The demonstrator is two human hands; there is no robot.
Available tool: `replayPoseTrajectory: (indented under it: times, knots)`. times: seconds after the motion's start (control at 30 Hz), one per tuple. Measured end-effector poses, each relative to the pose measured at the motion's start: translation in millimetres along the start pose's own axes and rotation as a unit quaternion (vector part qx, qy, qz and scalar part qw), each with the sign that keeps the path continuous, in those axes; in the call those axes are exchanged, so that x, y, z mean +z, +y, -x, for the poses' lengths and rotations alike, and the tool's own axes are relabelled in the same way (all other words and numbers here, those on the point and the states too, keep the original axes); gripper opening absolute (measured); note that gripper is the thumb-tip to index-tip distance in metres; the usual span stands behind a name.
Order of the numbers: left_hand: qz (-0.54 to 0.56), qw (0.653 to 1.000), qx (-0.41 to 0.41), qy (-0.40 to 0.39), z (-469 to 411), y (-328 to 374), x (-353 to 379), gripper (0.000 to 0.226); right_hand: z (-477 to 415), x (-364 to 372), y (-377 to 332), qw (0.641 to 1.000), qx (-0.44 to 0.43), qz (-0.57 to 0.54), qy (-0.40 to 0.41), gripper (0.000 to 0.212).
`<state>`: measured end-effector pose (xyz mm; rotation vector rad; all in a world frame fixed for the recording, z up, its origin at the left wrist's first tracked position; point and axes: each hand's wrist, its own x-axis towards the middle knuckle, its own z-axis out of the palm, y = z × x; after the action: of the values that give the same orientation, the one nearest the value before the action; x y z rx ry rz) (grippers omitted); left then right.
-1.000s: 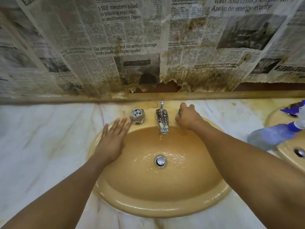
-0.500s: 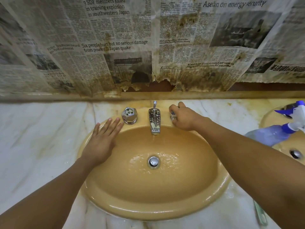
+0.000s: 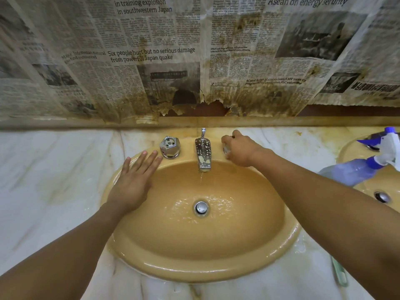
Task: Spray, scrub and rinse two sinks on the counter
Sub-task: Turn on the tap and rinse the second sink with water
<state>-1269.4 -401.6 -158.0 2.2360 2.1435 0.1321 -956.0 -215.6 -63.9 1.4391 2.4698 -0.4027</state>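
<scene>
A yellow oval sink (image 3: pixel 201 271) fills the middle of the marble counter. Its spotted chrome spout (image 3: pixel 203 154) lets a thin stream of water fall, and water ripples around the drain (image 3: pixel 201 207). My right hand (image 3: pixel 240 149) curls around the right tap handle, which it mostly hides. My left hand (image 3: pixel 135 180) rests flat with straight fingers on the sink's left rim, just short of the chrome left tap handle (image 3: pixel 170 147). A second yellow sink (image 3: pixel 350 148) shows at the right edge.
A blue spray bottle (image 3: pixel 355 171) with a white trigger lies across the second sink's rim. A pale green handle (image 3: pixel 339 273) lies on the wet counter under my right forearm. Stained newspaper (image 3: pixel 194 57) covers the wall behind the ledge.
A thin stream now runs from the spout. My right hand stays curled on the right tap handle, and my left hand stays flat on the rim.
</scene>
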Motion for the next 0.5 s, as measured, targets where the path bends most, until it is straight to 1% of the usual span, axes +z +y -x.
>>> replayPoseTrajectory:
  times: [0.1, 0.17, 0.23, 0.3, 0.37, 0.4, 0.5]
  knots:
    - [0.003, 1.000, 0.002, -0.001, 0, 0, -2, 0.101, 3, -5, 6, 0.998, -0.036, 0.041, -0.017, 0.050]
    - [0.007, 1.000, 0.004, 0.000, 0, 0, -3, 0.101, 5, -9, 6, 0.998, -0.042, 0.044, -0.023, 0.053]
    - [0.010, 1.000, 0.007, 0.000, 0, 0, -3, 0.101, 6, -11, 5, 0.999, -0.032, 0.017, -0.018, 0.059]
    - [0.017, 1.000, 0.007, 0.000, 0, -1, -4, 0.100, 7, -11, 2, 0.999, 0.010, -0.028, 0.016, 0.064]
    - [0.020, 1.000, 0.006, 0.002, 0, -1, -3, 0.099, 7, -9, -1, 0.996, 0.060, -0.041, 0.048, 0.059]
    - [0.020, 1.000, 0.007, 0.001, 0, -1, -3, 0.098, 7, -8, -3, 0.995, 0.073, -0.040, 0.052, 0.054]
    - [0.021, 1.000, 0.010, 0.007, 0, -1, -3, 0.097, 5, -6, -5, 0.997, 0.059, -0.037, 0.047, 0.046]
